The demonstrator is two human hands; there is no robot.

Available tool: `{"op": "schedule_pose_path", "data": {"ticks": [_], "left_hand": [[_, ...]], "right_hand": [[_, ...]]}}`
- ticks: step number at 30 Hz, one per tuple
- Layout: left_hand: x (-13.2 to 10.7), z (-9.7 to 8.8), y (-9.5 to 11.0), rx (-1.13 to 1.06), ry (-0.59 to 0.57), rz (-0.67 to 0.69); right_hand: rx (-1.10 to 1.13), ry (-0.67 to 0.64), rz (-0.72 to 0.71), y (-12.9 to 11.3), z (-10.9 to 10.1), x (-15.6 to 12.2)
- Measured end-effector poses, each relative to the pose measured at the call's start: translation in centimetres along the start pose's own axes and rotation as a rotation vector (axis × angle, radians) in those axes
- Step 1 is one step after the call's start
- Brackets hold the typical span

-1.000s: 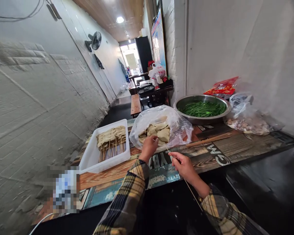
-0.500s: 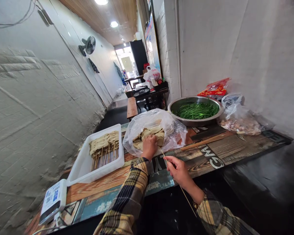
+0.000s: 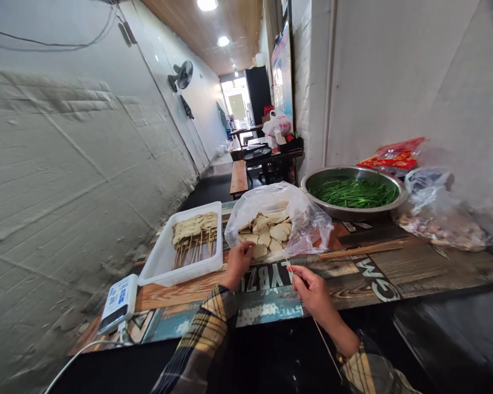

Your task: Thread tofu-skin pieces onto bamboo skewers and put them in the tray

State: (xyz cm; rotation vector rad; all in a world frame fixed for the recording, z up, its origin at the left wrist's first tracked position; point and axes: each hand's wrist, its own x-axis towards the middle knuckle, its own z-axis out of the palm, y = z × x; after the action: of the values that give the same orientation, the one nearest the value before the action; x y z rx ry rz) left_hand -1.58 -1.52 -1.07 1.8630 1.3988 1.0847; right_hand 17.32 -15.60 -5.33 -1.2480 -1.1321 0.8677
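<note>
My left hand (image 3: 239, 266) is closed, its fingertips pinching the edge of a thin, pale beige slice (image 3: 260, 251) at the front of a clear plastic bag (image 3: 308, 232). Many similar slices (image 3: 264, 236) lie in the open bag; their exact kind is unclear. My right hand (image 3: 312, 293) grips a long thin bamboo skewer (image 3: 325, 346), its tip pointing up toward the bag. To the left, a white plastic tray (image 3: 158, 272) holds rows of pale slices threaded on skewers (image 3: 195, 232).
A steel basin (image 3: 353, 214) of green chives stands behind at right. Beside it are a knotted plastic bag (image 3: 439, 213) and a red packet (image 3: 394, 154). Loose skewers (image 3: 363, 250) lie before the basin. A white device (image 3: 118, 305) with a cable sits at left.
My left hand has drawn back from the slice pile toward me, with a slice at its fingertips. The right hand still holds the skewer. The view has swung slightly left.
</note>
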Motion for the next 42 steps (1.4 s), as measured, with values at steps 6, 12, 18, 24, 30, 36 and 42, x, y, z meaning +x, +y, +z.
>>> {"op": "schedule_pose_path", "data": {"ticks": [6, 12, 18, 24, 30, 36, 42], "left_hand": [[-1.4, 0.2, -0.7, 0.434, -0.113, 0.212], [-2.4, 0.5, 0.0, 0.680, -0.122, 0.213], [-3.0, 0.6, -1.1, 0.716, 0.014, 0.155], [-3.5, 0.7, -1.0, 0.859, 0.075, 0.247], [-3.8, 0.7, -0.7, 0.843, 0.015, 0.340], [-4.0, 0.3, -1.4, 0.587, -0.028, 0.343], [-3.7, 0.1, -2.0, 0.361, -0.033, 0.239]], "right_hand": [[-0.001, -0.001, -0.010, 0.6, 0.3, 0.1], [-0.037, 0.011, -0.023, 0.4, 0.3, 0.0], [-0.047, 0.015, -0.018, 0.6, 0.2, -0.2], [-0.041, 0.021, -0.010, 1.0, 0.3, -0.2], [-0.047, 0.039, -0.001, 1.3, 0.3, -0.3], [-0.043, 0.058, 0.007, 1.0, 0.4, -0.4], [-0.062, 0.065, 0.049, 0.7, 0.5, -0.5]]}}
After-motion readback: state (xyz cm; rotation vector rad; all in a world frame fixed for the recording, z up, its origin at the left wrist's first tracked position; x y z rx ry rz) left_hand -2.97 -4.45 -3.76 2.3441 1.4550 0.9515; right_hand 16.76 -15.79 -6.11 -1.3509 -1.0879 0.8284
